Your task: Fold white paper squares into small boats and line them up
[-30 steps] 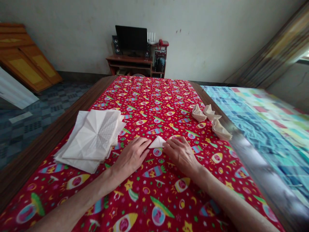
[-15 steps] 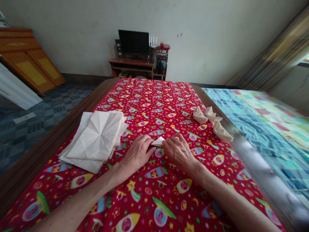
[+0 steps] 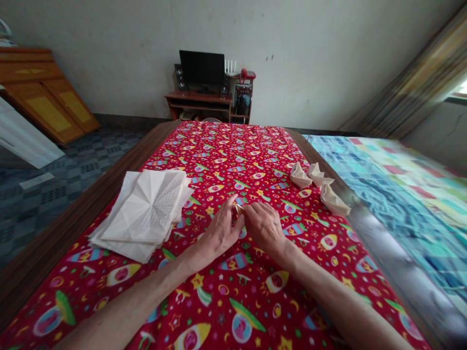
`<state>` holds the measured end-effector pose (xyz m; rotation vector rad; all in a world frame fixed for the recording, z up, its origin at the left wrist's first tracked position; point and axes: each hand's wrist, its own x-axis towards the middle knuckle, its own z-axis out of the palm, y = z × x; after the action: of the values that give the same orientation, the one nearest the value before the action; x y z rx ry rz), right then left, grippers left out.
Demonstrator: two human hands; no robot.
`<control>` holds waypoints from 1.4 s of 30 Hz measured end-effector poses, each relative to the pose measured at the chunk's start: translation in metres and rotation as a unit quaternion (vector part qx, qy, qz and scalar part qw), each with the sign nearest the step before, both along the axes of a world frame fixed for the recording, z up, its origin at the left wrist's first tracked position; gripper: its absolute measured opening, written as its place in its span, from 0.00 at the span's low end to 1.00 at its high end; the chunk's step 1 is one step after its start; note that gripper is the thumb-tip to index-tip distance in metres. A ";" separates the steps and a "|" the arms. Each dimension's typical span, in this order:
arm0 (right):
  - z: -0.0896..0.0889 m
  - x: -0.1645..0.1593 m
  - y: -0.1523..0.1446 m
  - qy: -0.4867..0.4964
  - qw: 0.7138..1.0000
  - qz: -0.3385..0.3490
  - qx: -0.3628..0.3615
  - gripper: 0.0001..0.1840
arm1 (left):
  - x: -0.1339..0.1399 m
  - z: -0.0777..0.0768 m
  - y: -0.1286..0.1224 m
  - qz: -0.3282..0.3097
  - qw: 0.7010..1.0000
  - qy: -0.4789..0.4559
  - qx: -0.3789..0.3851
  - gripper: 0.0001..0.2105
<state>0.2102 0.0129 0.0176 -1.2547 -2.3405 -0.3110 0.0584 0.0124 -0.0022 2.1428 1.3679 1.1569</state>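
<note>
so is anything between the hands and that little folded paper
Nothing visible. The left hand and right hand both pinch the small folded paper directly, just above the red cloth. The paper stack lies to the left, apart.

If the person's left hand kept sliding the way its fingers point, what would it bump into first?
The left hand points up and right, at the small folded paper pinched between it and the right hand. Past that, probably only red tablecloth, though depth is unclear.

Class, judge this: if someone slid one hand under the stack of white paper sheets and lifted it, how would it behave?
The stack of paper sheets would probably droop at its edges, since the sheets look thin and creased. Being loosely piled and fanned unevenly, they would likely slip apart on the tablecloth. It seems light.
</note>
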 end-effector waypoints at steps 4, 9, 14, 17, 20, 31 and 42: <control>-0.002 0.002 -0.002 0.088 0.994 0.001 -0.065 0.11 | -0.003 0.000 0.006 -0.001 1.000 0.016 -0.007 0.21; -0.008 0.008 -0.004 0.154 0.982 0.008 -0.112 0.13 | -0.008 -0.002 0.011 0.024 0.999 0.035 0.007 0.14; -0.017 0.016 -0.004 0.103 0.992 -0.015 -0.073 0.11 | -0.015 0.000 0.008 -0.026 0.994 0.107 0.015 0.09; -0.016 0.021 -0.006 0.023 0.999 -0.003 -0.043 0.10 | -0.019 0.003 0.004 -0.060 0.985 0.154 0.044 0.07; -0.010 0.025 -0.007 -0.051 0.998 0.013 -0.042 0.10 | -0.023 0.005 -0.001 -0.092 0.966 0.220 0.096 0.07; -0.018 0.039 0.002 0.085 0.984 0.099 -0.120 0.10 | -0.028 -0.003 -0.003 -0.098 0.983 0.150 0.050 0.06; -0.012 0.030 0.005 0.164 0.962 0.050 -0.211 0.09 | -0.025 -0.002 -0.001 -0.019 0.986 0.161 -0.027 0.06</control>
<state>0.2406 0.0181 0.0052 -1.2480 -2.2290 0.4228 0.0336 0.0118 -0.0042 2.3804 1.4620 0.7725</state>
